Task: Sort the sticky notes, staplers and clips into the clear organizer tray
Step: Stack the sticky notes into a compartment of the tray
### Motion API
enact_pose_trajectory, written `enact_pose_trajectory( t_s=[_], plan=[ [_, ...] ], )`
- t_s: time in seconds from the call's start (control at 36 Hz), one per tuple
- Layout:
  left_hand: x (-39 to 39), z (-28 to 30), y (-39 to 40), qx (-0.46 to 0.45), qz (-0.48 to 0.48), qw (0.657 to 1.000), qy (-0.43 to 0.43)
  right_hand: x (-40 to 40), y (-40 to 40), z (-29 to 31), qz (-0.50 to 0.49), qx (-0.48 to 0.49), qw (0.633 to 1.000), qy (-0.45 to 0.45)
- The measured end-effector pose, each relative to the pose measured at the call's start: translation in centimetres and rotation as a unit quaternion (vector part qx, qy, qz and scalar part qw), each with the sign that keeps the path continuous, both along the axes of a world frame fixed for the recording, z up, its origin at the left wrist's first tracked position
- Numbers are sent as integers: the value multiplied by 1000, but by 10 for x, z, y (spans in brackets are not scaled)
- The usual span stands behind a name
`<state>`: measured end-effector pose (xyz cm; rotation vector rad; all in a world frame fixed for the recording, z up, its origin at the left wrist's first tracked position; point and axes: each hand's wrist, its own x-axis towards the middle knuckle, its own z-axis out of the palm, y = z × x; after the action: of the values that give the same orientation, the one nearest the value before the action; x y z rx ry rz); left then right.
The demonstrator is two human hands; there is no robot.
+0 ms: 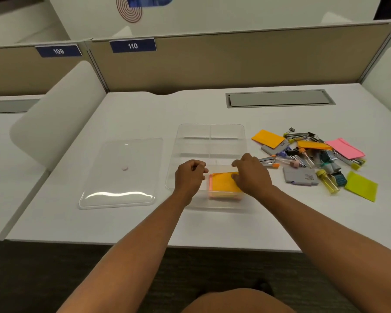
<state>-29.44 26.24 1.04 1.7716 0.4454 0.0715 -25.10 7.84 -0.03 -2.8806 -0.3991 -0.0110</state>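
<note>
Bare white desk [127,224] lies between its front edge and the clear organizer tray [226,132]; in the tray's nearest compartment an orange sticky-note pad [222,184] sits, pinched by the right hand [252,176]; the left hand [190,175] hovers beside it, curled and holding nothing; the far compartments hold nothing; right of the tray lies the pile of staplers, clips and notes [312,154]; the clear lid [120,172] rests left.

I see an orange pad [224,182] in the clear tray [210,136], pink notes [345,147], a yellow-green pad [361,186], white tabletop [145,114].

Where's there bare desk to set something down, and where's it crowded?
Bare desk lies behind the clear lid and organizer tray, up to the grey cable hatch. The front strip under the forearms is also bare. It is crowded right of the tray, where the supply pile sprawls toward the yellow-green sticky notes.
</note>
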Motion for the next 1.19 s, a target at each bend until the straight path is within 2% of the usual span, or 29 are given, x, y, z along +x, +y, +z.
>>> enact_pose_trajectory(
  t_s=[0.17,0.36,0.67,0.86,1.03,1.19],
  plan=[
    [0,0,-2,18,-22,1000,-5,-5,-5,-8,-13,61,998,-19],
    [9,0,-29,11,-58,998,-18,-13,-31,-8,-22,88,995,-46],
    [28,4,-110,4,-110,993,-44,-17,-113,-9,-103,95,989,-47],
    [50,-4,-182,42,-143,988,-33,-12,-186,-3,-156,98,982,-48],
    [62,-6,-242,41,-189,981,-27,-4,-248,-2,-192,79,978,-19],
    [76,-9,-294,-9,-199,980,-10,6,-306,-12,-216,84,972,35]
  ],
)
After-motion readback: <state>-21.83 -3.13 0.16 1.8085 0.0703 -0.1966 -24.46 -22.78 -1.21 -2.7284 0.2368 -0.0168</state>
